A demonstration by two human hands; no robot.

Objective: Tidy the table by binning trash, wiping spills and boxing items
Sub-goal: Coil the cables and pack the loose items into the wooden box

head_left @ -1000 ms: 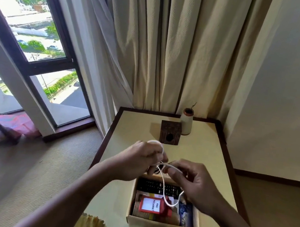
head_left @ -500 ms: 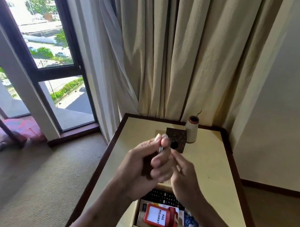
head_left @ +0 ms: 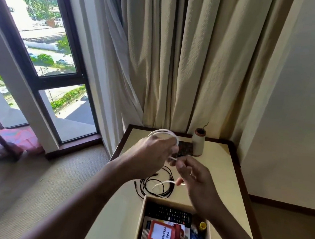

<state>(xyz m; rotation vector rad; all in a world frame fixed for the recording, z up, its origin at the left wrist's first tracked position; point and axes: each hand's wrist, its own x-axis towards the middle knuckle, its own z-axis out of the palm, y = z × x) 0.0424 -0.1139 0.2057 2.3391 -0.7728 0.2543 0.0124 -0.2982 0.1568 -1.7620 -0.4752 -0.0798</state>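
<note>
left hand [head_left: 155, 153], centre frame, fingers curled closed around a coil of white cable [head_left: 164, 134]; loops stand up above the knuckles. held raised over the bench [head_left: 223, 164], likely so the loops stay even and clear of the clutter while winding.

right hand [head_left: 191, 175], just right of the left, thumb and forefinger pinched on the strand coming off the coil near centre frame; remaining fingers loosely bent. loose tail of the same cable curls out below this hand, end hanging free above the bench. reads as feeding slack to the coil.

black cable [head_left: 154, 184] lies in an untidy loop on the bench, lower centre, directly beyond the far edge of the cardboard box [head_left: 139, 227]. not yet gathered; untouched.

box sits at bottom centre, open top, near edge of the bench. inside: black remote [head_left: 168, 214] along the far wall, red card holder [head_left: 161, 235] with white label on top of papers, a small yellow cap [head_left: 202, 225] at the right side. box placed close to the body, handy for dropping things in.

upper centre of the bench: pale bottle-shaped vase [head_left: 198, 144] and a dark carved block [head_left: 185, 149] just beside it, against the curtain; block partly hidden by the hands.

judgement: boxing step in hand; white cable nearly coiled, then goes in the box; black cable remains. no spill or trash visible.
</note>
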